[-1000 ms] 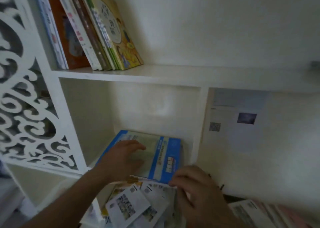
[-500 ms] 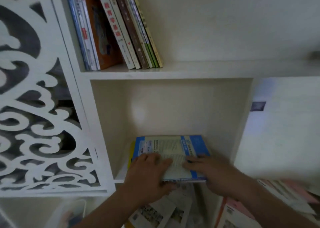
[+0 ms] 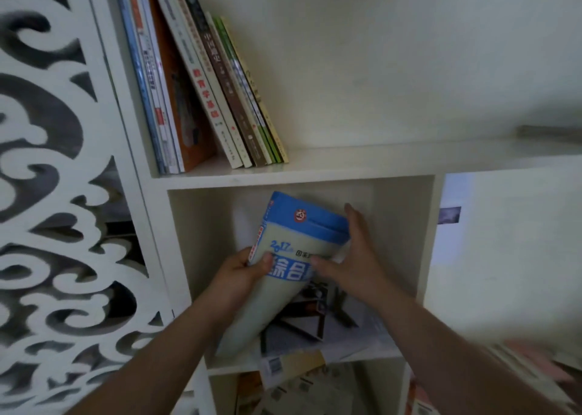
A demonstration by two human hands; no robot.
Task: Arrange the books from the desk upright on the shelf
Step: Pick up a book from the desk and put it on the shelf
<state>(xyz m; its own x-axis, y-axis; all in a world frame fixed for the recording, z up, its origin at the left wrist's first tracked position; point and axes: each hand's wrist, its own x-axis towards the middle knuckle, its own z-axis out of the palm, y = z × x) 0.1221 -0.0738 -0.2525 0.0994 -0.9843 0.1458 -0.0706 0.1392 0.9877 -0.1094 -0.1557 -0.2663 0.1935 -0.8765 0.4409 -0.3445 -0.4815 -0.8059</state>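
Observation:
A blue and pale green book stands tilted to the left inside the middle cubby of the white shelf. My left hand grips its left edge, thumb on the cover. My right hand holds its right side, fingers straight up along the edge and thumb across the cover. Under it a grey book with a dark picture lies flat on the cubby floor. Several books stand leaning on the upper shelf at the left.
A white carved fretwork panel closes off the left side. Loose booklets and papers fill the compartment below. More flat books lie at the lower right. The upper shelf right of the leaning books is bare.
The blue book lay flat under both hands in the cubby; now it is lifted and tipped nearly upright, held by both hands. A grey book under it has come into sight.

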